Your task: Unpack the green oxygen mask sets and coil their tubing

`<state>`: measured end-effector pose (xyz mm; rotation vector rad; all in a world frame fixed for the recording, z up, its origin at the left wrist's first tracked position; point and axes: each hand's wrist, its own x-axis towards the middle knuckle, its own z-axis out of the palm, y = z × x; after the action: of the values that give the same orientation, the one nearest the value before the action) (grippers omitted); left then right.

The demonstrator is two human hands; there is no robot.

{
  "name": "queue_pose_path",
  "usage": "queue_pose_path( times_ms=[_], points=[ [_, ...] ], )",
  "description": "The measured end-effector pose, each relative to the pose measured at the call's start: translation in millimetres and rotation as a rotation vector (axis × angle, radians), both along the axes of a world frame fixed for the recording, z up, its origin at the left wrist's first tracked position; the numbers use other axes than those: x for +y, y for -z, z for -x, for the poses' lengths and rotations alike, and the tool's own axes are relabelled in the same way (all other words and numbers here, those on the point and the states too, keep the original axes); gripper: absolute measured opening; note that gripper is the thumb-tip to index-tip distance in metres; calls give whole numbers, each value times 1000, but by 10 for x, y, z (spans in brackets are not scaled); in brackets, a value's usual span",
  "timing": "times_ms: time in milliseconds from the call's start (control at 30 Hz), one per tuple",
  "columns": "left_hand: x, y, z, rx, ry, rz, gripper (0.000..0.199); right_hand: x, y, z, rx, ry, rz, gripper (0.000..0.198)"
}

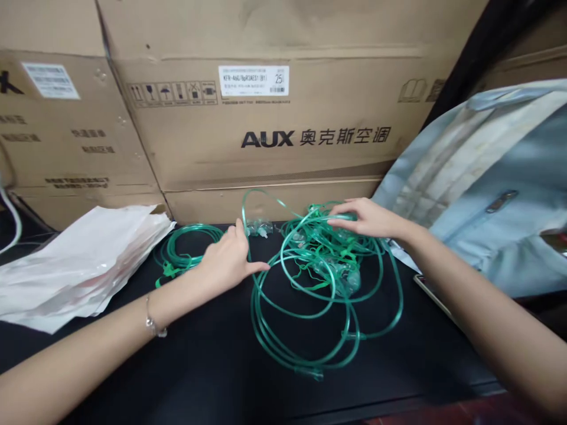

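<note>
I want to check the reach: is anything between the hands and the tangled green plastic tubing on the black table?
Nothing visible. The left hand rests against one loop, and the right hand lies on top of the tangled green plastic tubing.

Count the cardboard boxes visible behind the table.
3: one at the left, a big middle one, and a part of one at the far right. Others may be hidden.
</note>
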<state>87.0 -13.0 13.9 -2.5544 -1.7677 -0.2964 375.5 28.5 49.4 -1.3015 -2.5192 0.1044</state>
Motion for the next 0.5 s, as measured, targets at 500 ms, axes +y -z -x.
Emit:
queue_pose_path(
  times_ms=[500],
  points=[
    [307,-662,-231,-37,487,-117,32,-112,59,157,-39,-192,-185,30]
  ],
)
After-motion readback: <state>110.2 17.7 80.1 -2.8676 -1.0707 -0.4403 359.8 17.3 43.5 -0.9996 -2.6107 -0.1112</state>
